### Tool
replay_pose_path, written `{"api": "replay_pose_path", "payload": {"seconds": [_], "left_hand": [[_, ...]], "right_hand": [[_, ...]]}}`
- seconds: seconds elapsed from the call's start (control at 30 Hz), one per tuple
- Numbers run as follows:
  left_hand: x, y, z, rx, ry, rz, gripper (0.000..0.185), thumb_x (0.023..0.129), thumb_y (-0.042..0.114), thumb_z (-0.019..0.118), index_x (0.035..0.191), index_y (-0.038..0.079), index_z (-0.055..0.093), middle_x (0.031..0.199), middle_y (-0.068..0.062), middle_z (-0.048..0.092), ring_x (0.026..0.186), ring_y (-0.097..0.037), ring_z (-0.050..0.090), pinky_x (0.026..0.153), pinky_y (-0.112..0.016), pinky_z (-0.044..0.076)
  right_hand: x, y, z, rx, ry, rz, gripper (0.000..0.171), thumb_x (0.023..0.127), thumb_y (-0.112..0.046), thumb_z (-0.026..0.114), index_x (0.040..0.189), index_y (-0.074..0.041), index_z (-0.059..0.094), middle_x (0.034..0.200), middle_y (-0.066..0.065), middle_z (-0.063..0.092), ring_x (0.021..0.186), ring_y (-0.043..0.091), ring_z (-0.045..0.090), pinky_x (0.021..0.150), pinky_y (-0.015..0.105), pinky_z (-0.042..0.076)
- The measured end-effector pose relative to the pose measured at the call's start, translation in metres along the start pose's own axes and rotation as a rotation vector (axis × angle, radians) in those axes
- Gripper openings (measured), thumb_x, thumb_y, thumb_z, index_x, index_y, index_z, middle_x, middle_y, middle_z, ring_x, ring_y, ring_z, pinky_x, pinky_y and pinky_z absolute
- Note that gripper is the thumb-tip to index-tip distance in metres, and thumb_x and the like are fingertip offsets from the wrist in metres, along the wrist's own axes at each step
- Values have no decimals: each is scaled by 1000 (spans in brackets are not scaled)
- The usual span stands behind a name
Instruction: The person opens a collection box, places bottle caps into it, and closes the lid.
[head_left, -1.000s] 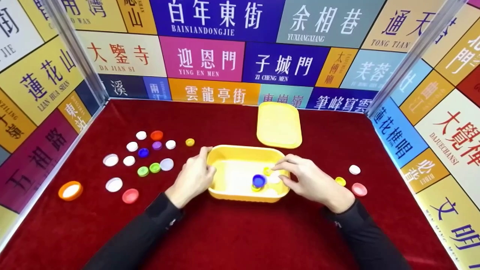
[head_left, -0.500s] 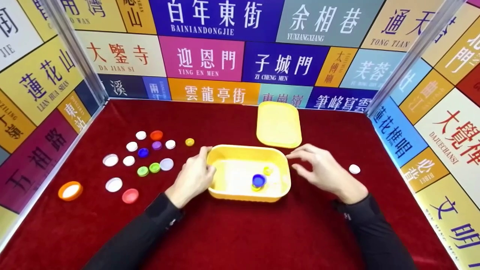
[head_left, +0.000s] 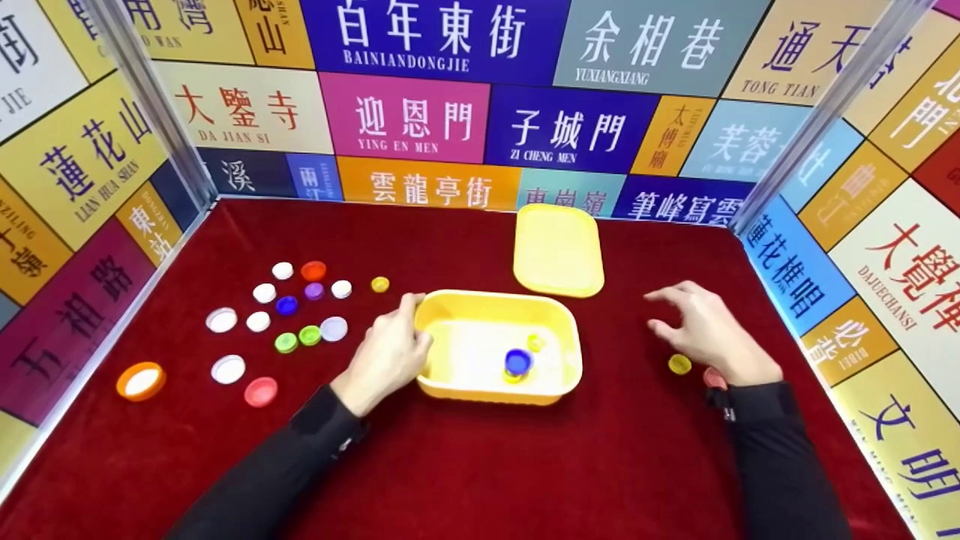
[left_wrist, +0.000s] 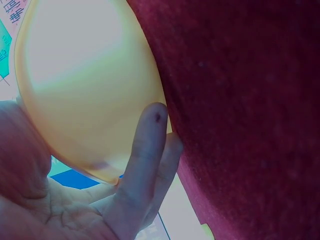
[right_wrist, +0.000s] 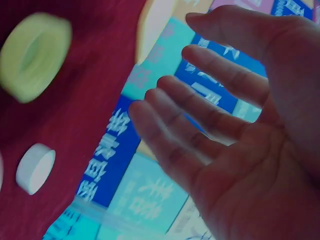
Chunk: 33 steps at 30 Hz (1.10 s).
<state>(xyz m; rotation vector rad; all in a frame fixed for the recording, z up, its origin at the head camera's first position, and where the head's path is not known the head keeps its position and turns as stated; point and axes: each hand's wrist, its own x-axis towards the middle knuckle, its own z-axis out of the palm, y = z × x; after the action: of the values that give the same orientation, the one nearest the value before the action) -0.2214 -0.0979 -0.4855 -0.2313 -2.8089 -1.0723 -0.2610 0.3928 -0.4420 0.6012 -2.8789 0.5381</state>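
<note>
**Yellow tub steadied, right hand out over loose caps**

Yellow plastic tub (head_left: pixel 499 346) sits mid-table on the red cloth (head_left: pixel 480 465), lid (head_left: pixel 558 249) lying off just beyond it. Inside we count a blue cap (head_left: pixel 517 361) stacked on a yellow one, plus a small yellow cap (head_left: pixel 535 343).

Left hand (head_left: pixel 386 356): fingers wrapped on the tub's left wall, thumb at the rim; the left wrist view confirms fingers flat against the tub's outside (left_wrist: pixel 90 100). It braces, does not lift.

Right hand (head_left: pixel 709 334): hovers to the right of the tub, fingers spread and slightly bent, holding nothing; the right wrist view shows an empty palm (right_wrist: pixel 240 150).

We judge the step to be fetching another cap for the tub. Nearest candidates: yellow cap (head_left: pixel 680 364) just near-left of the hand, pink cap (head_left: pixel 712 377) partly under the wrist. The next move calls for lowering the fingers and pinching one cap without nudging its neighbour.

Hard to make out: the white cap (right_wrist: pixel 35 168) shows only in the right wrist view; in the head view the hand covers it. The pink cap is mostly hidden. The left cluster of caps (head_left: pixel 285 315) lies well apart.
</note>
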Motion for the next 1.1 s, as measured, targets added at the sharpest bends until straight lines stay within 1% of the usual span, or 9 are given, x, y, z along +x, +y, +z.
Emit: {"api": "replay_pose_path", "payload": {"seconds": [0.1, 0.27, 0.43, 0.57, 0.7, 0.77, 0.9, 1.0, 1.1], "left_hand": [[0, 0, 0, 6, -3, -6, 56, 108, 10, 68, 163, 6, 56, 130, -24, 82, 94, -35, 79, 83, -47, 70], [0, 1, 0, 8, 0, -2, 56, 108, 10, 68, 162, 6, 57, 130, -25, 82, 95, -35, 80, 83, -48, 70], [0, 2, -1, 8, -1, -2, 55, 109, 11, 68, 163, 6, 57, 132, -25, 82, 96, -36, 80, 85, -49, 71], [1, 2, -1, 9, -1, -2, 55, 109, 12, 68, 163, 6, 56, 132, -25, 82, 97, -36, 80, 85, -48, 71], [2, 1, 0, 7, 11, 13, 54, 108, 11, 68, 161, 4, 57, 127, -24, 82, 92, -34, 79, 83, -47, 70], [2, 0, 0, 5, 17, 21, 54, 108, 10, 68, 160, 4, 58, 126, -25, 82, 90, -34, 78, 82, -47, 70], [1, -1, 1, 2, 23, 29, 53, 107, 8, 67, 159, 3, 59, 129, -26, 82, 91, -35, 78, 82, -48, 70], [1, -1, 1, 5, 23, 27, 53, 107, 8, 68, 159, 3, 59, 131, -26, 82, 93, -36, 79, 84, -49, 70], [1, 0, 0, 6, 18, 19, 54, 107, 9, 68, 160, 4, 58, 131, -26, 82, 94, -35, 79, 85, -49, 70]], "right_hand": [[-5, 16, -2, -22, -54, 82, 48, 104, -15, 85, 146, 5, 75, 141, 35, 72, 132, 54, 66, 120, 73, 53], [-14, 39, -5, -38, -144, 195, 60, 104, -22, 86, 152, 9, 67, 146, 40, 66, 135, 57, 57, 122, 75, 48], [-19, 54, -7, -38, -219, 279, 64, 105, -24, 83, 155, 11, 64, 144, 42, 67, 132, 57, 55, 122, 77, 46], [-21, 60, -10, -31, -239, 314, 63, 106, -26, 82, 154, 11, 65, 146, 42, 68, 134, 59, 57, 123, 78, 45], [-21, 61, -12, -3, -224, 314, 54, 104, -20, 82, 148, 11, 71, 142, 39, 73, 129, 57, 64, 119, 76, 50], [-21, 61, -12, 8, -216, 313, 46, 104, -13, 81, 143, 11, 74, 137, 37, 76, 123, 54, 67, 114, 73, 54], [-20, 62, -11, 10, -196, 304, 31, 102, -4, 76, 130, 8, 81, 122, 32, 81, 112, 48, 71, 103, 67, 59], [-19, 62, -10, 4, -191, 305, 21, 102, -3, 75, 120, 4, 84, 110, 27, 82, 106, 45, 71, 97, 63, 61], [-18, 62, -10, 6, -194, 314, 16, 103, -5, 77, 115, 2, 86, 105, 23, 83, 102, 43, 71, 95, 61, 61]]}}
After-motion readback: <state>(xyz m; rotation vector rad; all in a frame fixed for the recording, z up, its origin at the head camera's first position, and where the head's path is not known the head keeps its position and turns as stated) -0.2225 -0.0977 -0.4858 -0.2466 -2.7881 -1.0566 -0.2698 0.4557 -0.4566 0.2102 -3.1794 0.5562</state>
